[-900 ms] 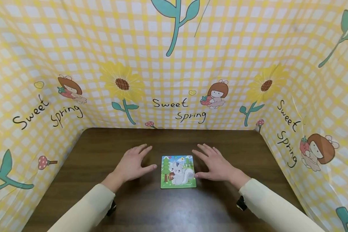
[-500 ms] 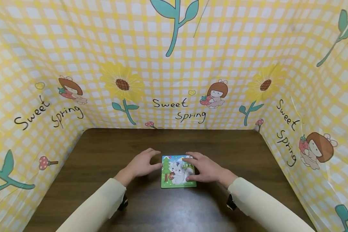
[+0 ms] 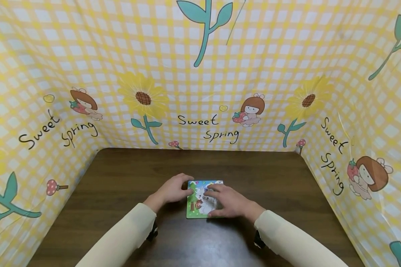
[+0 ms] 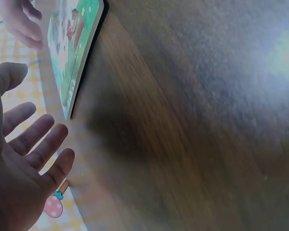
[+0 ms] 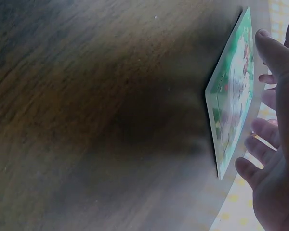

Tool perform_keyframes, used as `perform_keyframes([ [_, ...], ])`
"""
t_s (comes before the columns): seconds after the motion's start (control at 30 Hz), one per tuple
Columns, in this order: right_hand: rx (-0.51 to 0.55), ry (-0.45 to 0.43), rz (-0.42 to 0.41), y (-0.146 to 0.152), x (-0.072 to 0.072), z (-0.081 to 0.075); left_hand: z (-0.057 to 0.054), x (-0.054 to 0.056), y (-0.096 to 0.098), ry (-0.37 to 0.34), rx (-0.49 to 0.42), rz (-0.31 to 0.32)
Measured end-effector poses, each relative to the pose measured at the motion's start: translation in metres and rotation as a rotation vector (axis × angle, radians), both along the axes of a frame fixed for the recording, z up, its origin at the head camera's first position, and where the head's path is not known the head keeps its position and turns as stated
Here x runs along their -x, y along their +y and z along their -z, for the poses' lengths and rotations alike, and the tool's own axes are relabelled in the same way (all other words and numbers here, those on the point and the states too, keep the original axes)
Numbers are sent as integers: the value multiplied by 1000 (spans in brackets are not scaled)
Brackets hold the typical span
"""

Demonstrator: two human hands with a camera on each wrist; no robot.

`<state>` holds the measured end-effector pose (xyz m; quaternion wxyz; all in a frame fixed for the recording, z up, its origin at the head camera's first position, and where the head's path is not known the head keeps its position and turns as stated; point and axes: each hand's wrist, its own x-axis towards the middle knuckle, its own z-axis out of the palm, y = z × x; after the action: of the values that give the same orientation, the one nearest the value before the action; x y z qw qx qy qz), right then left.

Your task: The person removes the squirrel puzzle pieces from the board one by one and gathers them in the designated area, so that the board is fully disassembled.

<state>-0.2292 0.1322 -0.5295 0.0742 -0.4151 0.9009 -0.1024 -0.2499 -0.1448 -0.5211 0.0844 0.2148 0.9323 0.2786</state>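
A small square picture puzzle (image 3: 203,208) lies flat on the brown table, printed with a light grey squirrel, green trees and blue sky. My left hand (image 3: 171,188) is at its left edge, thumb and fingertips overlapping that side in the head view. Over the right part of the puzzle hovers my right hand (image 3: 232,201), fingers spread, hiding the squirrel's tail. In the left wrist view the fingers (image 4: 48,142) are parted and hold nothing, short of the puzzle corner (image 4: 79,53). The right wrist view shows the right fingers (image 5: 262,149) loosely extended above the puzzle board (image 5: 231,96).
The dark wood-grain table (image 3: 137,163) extends around the puzzle. A yellow-and-white checked cloth (image 3: 200,85) with flowers and lettering stands as walls at the back and both sides.
Both hands have moved inward toward the puzzle. The left hand came right to its left edge, and the right hand moved left over its right part. The puzzle stays in place.
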Motion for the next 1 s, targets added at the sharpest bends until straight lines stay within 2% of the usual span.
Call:
perform_keyframes([
  [0.27,-10,10,-26,-2,-1,7,6,5,7,-3,23,54],
  [0.47,-10,10,-53,-3,-2,11,7,6,10,-12,42,70],
  [0.67,-37,12,-41,-5,-1,13,6,8,12,-22,47,46],
  [1.0,-68,3,-13,-10,-2,10,5,13,18,-49,113,7],
])
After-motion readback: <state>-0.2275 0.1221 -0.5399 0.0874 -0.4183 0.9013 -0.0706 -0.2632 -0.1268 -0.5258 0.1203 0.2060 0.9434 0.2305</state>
